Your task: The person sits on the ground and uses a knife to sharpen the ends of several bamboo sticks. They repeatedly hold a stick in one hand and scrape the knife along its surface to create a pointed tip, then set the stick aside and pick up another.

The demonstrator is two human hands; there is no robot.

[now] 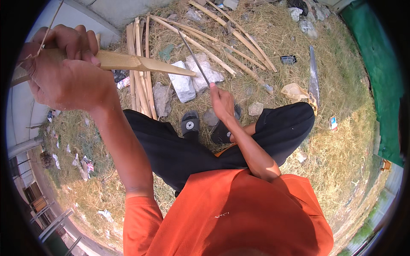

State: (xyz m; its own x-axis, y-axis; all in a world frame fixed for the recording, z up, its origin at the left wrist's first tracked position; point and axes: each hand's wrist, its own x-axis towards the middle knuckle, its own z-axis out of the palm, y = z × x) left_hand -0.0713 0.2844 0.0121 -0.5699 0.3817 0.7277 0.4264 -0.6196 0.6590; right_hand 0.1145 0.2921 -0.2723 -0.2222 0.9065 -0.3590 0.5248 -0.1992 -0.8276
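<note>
My left hand (70,70) is raised at the upper left, its fingers wrapped round a pale bamboo strip (128,62). The strip points to the right and narrows to a tip above two whitish stone blocks, one (183,85) beside the other (206,73). In front of my knees, my right hand (222,102) is closed on a long, thin dark blade (194,57), seen nearly edge-on and slanting up to the left. Its handle is hidden in my fist. The blade crosses in front of the right-hand block, a little to the right of the strip's tip.
Several bamboo strips (136,85) lie at the left of the stones, and longer poles (239,38) lie beyond. A handsaw (314,74) rests on the dry grass at the right. A grey stone (162,99) sits near my sandal (190,121). A green sheet (376,77) hangs at the far right.
</note>
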